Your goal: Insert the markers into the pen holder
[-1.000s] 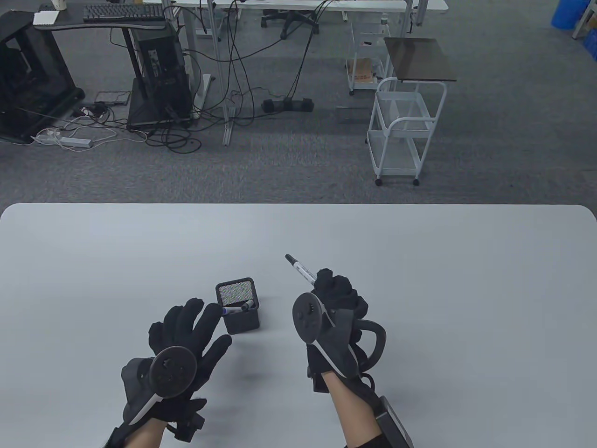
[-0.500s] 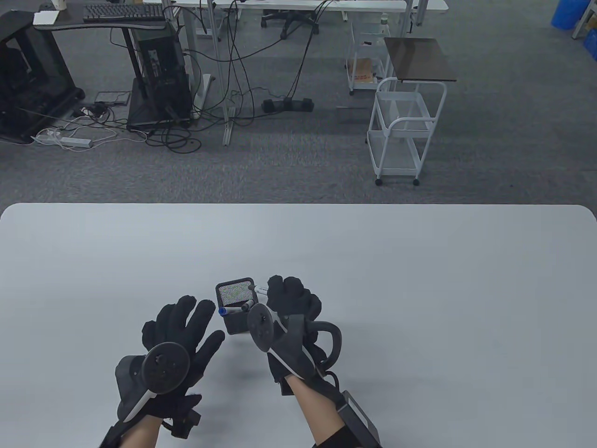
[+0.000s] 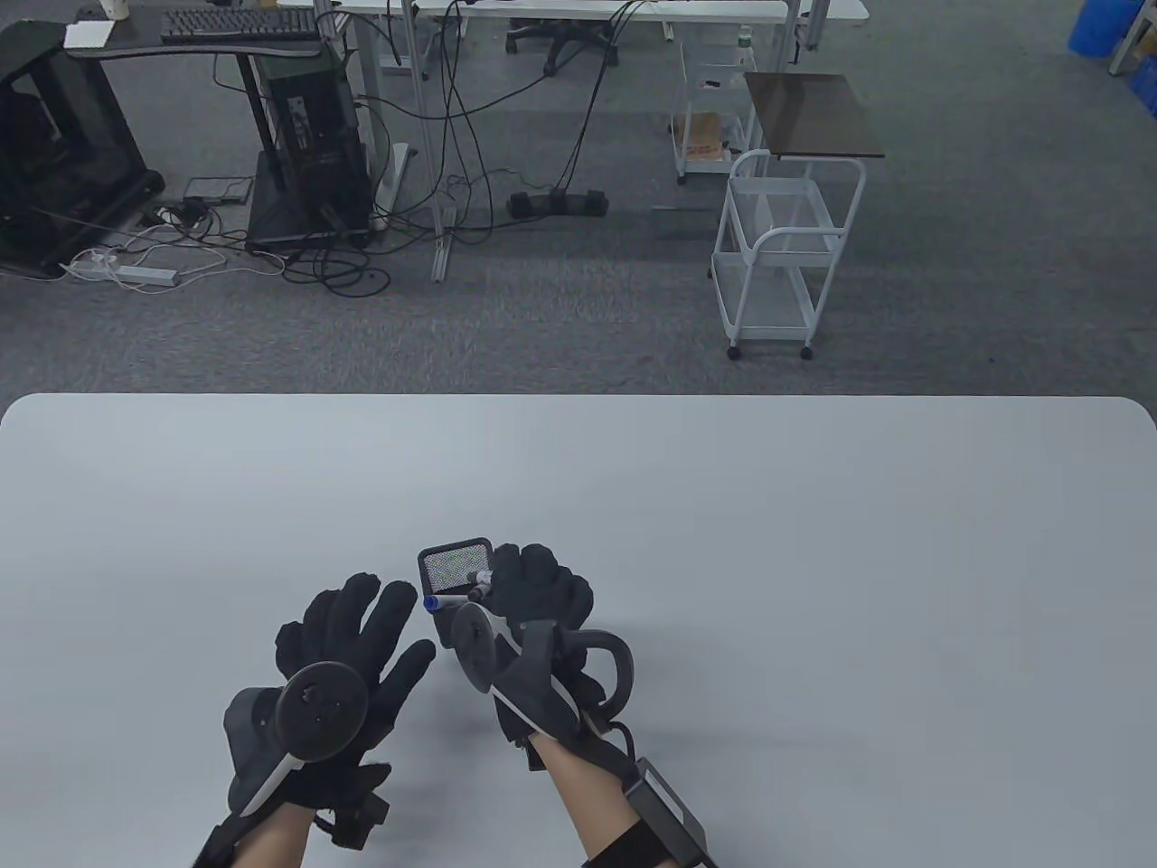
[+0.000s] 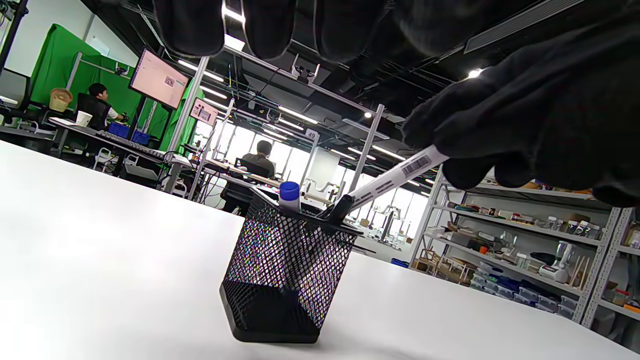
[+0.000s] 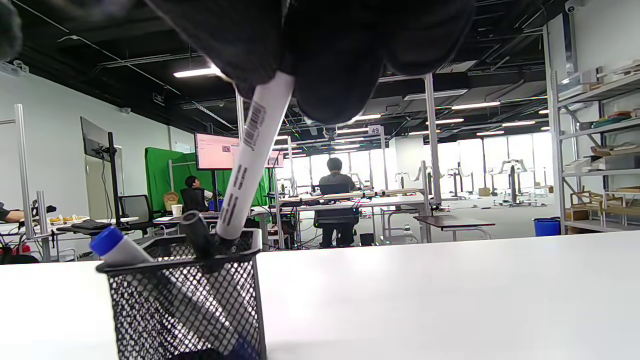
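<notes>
Over holder [image 3: 456, 568] mouth, near front of worktop [image 3: 813, 542]: right hand [image 3: 538, 583] pinching white marker [image 5: 250, 150] at upper barrel, black-capped end down, just entering at right rim, barrel tilted. Grip closed on marker, fingers [image 5: 325, 60] wrapped round upper end. Left hand [image 3: 352, 633] just left of holder, grip open, fingers spread, holding nothing; contact with holder not discernible.

Already inside holder: blue-capped marker [image 4: 289, 192] and black-capped marker [image 5: 196, 235], both leaning, caps above rim.

Handling, judged: marker light, rigid, smooth plastic barrel, somewhat slippery under glove fabric; not fragile. Hold on upper barrel suits lowering tip-first; a pinch nearer mid-barrel would give better control of tilt. Holder a light mesh cube, likely to slide or tip if marker catches rim or pushes on leaning markers; steadying with left hand advisable. Remaining: straighten barrel, lower, release.
</notes>
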A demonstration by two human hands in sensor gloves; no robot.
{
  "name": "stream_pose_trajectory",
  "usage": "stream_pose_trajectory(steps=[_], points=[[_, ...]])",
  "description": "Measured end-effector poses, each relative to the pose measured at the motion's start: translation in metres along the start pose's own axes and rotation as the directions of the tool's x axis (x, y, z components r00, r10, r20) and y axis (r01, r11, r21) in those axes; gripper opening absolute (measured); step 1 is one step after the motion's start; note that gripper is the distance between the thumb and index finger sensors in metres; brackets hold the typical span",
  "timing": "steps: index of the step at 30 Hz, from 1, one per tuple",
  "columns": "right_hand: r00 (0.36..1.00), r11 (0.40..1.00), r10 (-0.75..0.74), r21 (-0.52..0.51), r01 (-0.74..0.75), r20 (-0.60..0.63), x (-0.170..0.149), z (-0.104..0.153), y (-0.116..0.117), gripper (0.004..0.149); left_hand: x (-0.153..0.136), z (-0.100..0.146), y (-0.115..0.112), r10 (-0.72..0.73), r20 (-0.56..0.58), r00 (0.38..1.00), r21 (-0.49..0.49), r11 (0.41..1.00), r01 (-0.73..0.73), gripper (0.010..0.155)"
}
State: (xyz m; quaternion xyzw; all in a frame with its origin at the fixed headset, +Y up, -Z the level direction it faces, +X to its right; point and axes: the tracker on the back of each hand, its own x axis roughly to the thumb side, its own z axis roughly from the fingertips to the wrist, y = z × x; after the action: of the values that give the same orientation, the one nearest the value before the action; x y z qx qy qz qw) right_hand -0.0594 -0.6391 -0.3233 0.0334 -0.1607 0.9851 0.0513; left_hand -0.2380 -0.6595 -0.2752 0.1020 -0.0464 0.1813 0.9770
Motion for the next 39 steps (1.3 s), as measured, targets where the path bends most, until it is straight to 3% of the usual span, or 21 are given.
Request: stream_pose_trajectory(steps=[25,39], points=[[0.997,0.995,-0.066,0.075,0.068,-0.029,0.005,-0.007,0.035,0.043,0.003,-0.002,-0.003,-0.017,-0.004,1.000,-0.018,1.000,0.017,0.065],[0.998,0.994,-0.055,0.093,0.058,-0.035,0.007,-0.007,0.036,0.045,0.005,-0.002,-0.005,-0.022,0.001,1.000,-0.034,0.999,0.022,0.065]])
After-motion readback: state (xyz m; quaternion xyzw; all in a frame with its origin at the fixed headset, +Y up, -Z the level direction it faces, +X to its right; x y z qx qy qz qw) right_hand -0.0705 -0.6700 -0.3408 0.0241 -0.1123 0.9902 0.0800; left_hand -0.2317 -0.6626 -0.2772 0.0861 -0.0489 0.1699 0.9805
